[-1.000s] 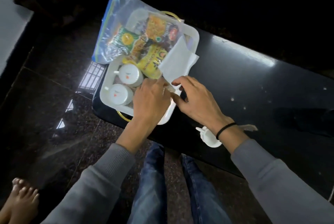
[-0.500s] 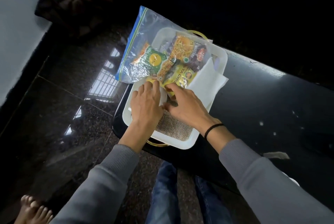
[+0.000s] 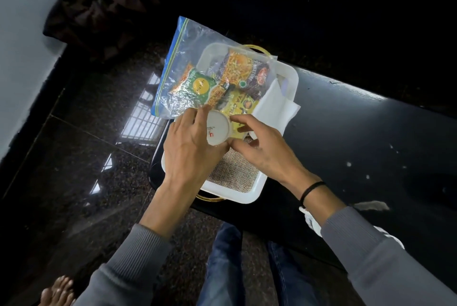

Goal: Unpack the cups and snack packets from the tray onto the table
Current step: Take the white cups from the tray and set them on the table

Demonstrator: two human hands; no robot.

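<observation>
Where the white tray (image 3: pixel 249 197) sits on the left end of the dark table (image 3: pixel 358 132), at the centre of the frame, both hands meet over its middle. The left hand (image 3: pixel 190 150) holds a white cup (image 3: pixel 218 129), tipped so that its round face turns toward the camera; the fingers curl around the cup's left side and the thumb lies along its lower edge. The right hand (image 3: pixel 262 152) touches the cup's right side, index finger extended above and thumb below, loosely curled rather than closed tight; whether it bears any of the cup's weight cannot be told. A clear zip bag (image 3: pixel 188 58) of snack packets (image 3: pixel 237 68) lies across the upper part of the tray and overhangs its left rim, toward the upper left of the frame. A white napkin (image 3: pixel 277 108) rests at the tray's right edge, just right of the bag. A woven mat (image 3: pixel 235 172) lines the bare lower part of the tray. A black band (image 3: pixel 310 190) circles the right wrist. A partly hidden white object (image 3: pixel 310 221) lies on the table beneath the right forearm, at the lower right.
</observation>
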